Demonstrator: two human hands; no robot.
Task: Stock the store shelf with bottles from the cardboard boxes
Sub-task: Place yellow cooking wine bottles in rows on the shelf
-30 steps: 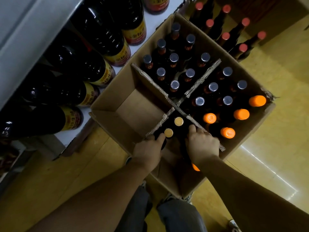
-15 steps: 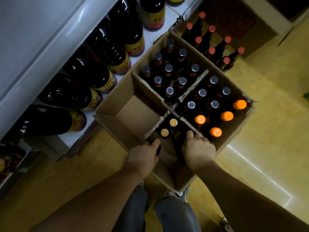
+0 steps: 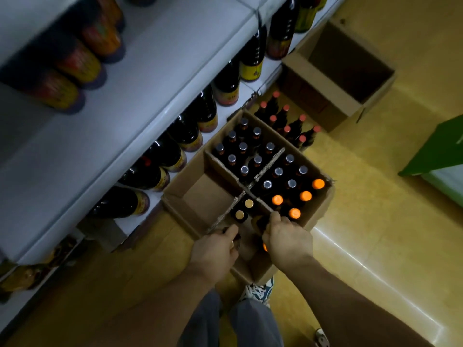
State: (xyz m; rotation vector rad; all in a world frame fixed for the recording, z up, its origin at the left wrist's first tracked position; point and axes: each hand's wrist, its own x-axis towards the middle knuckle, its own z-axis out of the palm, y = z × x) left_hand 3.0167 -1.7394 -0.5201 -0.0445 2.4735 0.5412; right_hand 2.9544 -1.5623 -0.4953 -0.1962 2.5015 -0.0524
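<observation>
Bottles point(image 3: 257, 160) fill most of the cardboard box point(image 3: 185, 219), which sits on the floor point(image 3: 375, 209) just beside the store shelf point(image 3: 160, 71). A cardboard cross point(image 3: 269, 162) cuts the box into four parts. The left part, next to the shelf, has nothing in it, so I think that lot is already put away. The far part is full of silver tops. The right part is full of silver tops and orange tops point(image 3: 305, 195). The near part has two gold tops point(image 3: 248, 203) plus what the hands hold. So a small bit of the job looks done and a lot is left. The left hand point(image 3: 215, 249) is curled round the top of a dark bottle point(image 3: 223, 231) in the near part. The right hand point(image 3: 288, 240) is wrapped round the neck of a second dark bottle point(image 3: 260, 222) close by. To come out, each one has to go straight up past the cross and the box wall. The white shelf board sticks out over the big bottles point(image 3: 185, 131) on the bottom shelf, so that edge is easy to bump. Red-topped bottles point(image 3: 283, 118) stand on the floor behind the box, with an open box point(image 3: 325, 96) past them. The most room to move is over the floor on the right
</observation>
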